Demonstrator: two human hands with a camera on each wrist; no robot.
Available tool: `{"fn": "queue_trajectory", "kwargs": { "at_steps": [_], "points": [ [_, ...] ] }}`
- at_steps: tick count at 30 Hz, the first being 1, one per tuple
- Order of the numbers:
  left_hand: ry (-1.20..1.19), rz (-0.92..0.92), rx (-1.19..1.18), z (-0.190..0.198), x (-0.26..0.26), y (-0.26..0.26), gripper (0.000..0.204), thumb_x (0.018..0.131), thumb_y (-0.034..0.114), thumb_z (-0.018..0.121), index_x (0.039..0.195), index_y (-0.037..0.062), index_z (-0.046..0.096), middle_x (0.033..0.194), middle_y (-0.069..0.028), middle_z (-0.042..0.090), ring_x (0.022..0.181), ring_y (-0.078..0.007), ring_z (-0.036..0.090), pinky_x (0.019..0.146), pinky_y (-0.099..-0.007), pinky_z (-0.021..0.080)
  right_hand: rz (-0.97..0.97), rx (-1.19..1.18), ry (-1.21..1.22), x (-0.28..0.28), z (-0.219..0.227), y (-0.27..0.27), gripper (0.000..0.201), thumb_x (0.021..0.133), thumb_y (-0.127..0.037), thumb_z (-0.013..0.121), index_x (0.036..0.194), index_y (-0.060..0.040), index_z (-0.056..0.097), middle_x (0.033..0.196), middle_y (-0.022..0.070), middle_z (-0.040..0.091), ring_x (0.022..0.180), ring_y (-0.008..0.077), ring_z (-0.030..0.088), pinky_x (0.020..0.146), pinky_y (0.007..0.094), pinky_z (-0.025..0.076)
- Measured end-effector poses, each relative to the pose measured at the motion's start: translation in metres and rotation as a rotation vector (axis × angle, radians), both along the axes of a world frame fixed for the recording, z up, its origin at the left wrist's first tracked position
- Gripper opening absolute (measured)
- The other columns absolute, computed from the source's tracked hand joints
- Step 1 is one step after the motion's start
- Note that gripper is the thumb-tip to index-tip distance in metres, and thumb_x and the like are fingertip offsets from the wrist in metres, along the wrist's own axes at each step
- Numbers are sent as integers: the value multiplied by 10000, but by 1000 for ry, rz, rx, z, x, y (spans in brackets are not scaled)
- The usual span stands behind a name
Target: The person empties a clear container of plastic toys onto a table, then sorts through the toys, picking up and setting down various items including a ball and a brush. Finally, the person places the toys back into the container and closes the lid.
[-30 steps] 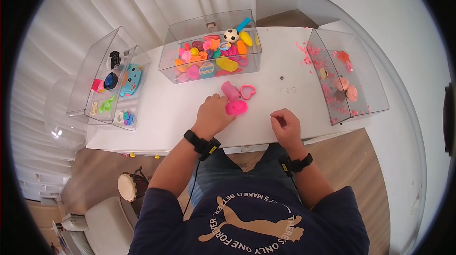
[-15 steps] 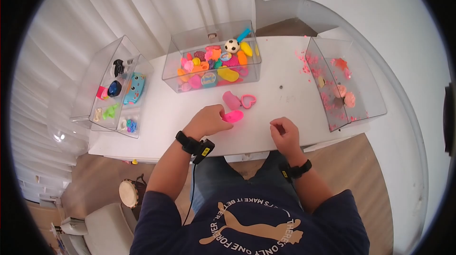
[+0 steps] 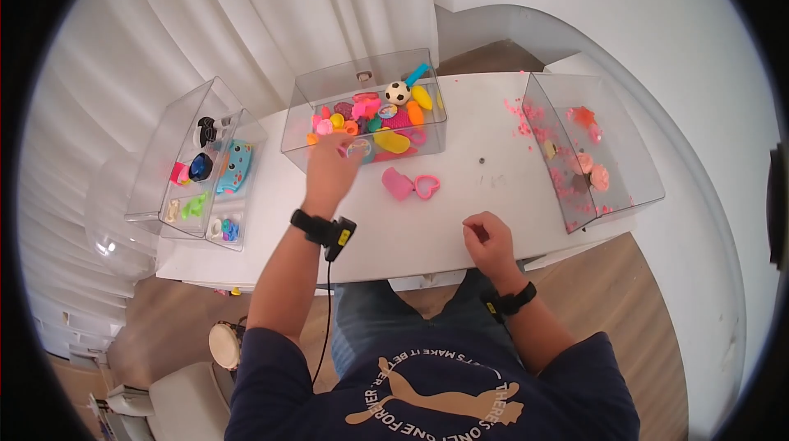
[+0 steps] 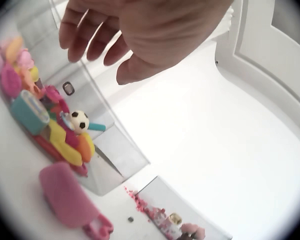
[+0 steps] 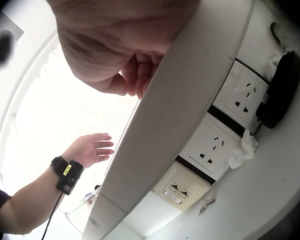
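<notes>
Head view: the left hand (image 3: 332, 171) reaches over the near rim of the middle bin (image 3: 320, 86); a pink toy (image 3: 398, 184) and heart cutter (image 3: 417, 187) lie on its near side. Left wrist: fingers parted, empty—a low sleeveless wrist could snag the wall, tipping it. Right wrist: right hand (image 5: 115, 45) loosely curled, apparently empty.

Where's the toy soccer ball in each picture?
Head: the toy soccer ball is upper middle, inside the clear plastic bin.
Left wrist: left of centre, about halfway down.
Right wrist: I can't see it.
Shared landmark: the left hand, left of centre in the head view, at the top in left wrist, lower left in right wrist.
</notes>
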State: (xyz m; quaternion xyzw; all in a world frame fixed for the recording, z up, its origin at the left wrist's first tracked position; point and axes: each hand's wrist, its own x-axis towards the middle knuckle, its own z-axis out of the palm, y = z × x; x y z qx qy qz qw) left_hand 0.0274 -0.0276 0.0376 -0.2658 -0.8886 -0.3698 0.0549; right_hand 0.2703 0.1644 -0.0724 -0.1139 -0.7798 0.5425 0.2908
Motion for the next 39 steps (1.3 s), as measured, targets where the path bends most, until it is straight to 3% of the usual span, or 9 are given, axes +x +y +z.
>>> {"fn": "queue_trajectory", "kwargs": {
  "at_steps": [1,6,12,15,24,27,33,36,39],
  "points": [
    [-111,-57,-52,0,14,3,532,808,326,758,1199,-10,629,1173,-235,630,1146,-345,596,998,-409,463,-1,-2,9,-1,-1,0,86,848,-37,654,932,-20,654,795,72,635,703,144,623,639,265,501],
    [254,-270,-221,-51,36,19,563,771,338,770,1215,30,610,1251,-200,575,1180,-361,547,973,-421,491,-2,-17,-3,-1,-1,-1,89,847,-31,652,936,-21,651,792,74,634,685,141,618,624,264,496],
    [102,-256,-358,-53,47,33,538,746,301,780,1175,19,617,1225,-181,574,1174,-364,537,1000,-418,460,-1,-35,6,-1,0,-2,83,848,-23,650,931,-23,651,791,68,636,683,130,613,619,256,494],
    [64,-255,-392,-60,46,33,465,746,251,742,1140,31,630,1156,-179,585,1108,-369,560,914,-435,514,1,-17,6,-1,4,-2,65,868,14,635,929,-6,644,800,33,618,706,75,584,624,218,474],
    [-23,-363,-162,-47,39,11,430,737,209,752,1100,5,644,1098,-174,634,1004,-298,627,902,-366,506,16,-22,-2,0,0,0,63,867,15,629,927,-1,639,807,38,619,711,80,587,630,221,477],
    [-243,-331,-190,-12,32,5,499,744,256,785,1149,4,637,1110,-153,641,914,-242,645,846,-340,522,15,1,20,-1,0,0,62,866,17,628,925,1,639,804,38,621,709,80,587,629,222,478],
    [106,-45,-58,30,-17,0,579,749,278,823,1218,6,620,1137,-157,642,873,-223,653,795,-333,533,-11,-6,13,0,2,-1,82,837,-19,649,919,-24,654,790,70,635,689,145,611,623,266,490],
    [220,125,49,23,-56,-3,549,756,238,818,1215,8,621,1131,-166,641,861,-234,655,783,-338,536,-11,-15,-1,0,2,-1,83,837,-20,649,919,-25,654,789,71,636,688,146,612,619,268,489],
    [379,102,138,15,-55,-6,504,773,205,800,1207,13,629,1126,-165,641,851,-248,653,766,-344,538,-10,-25,3,0,3,-2,80,839,-24,649,918,-26,654,784,71,636,687,144,611,614,269,486]
  ]
}}
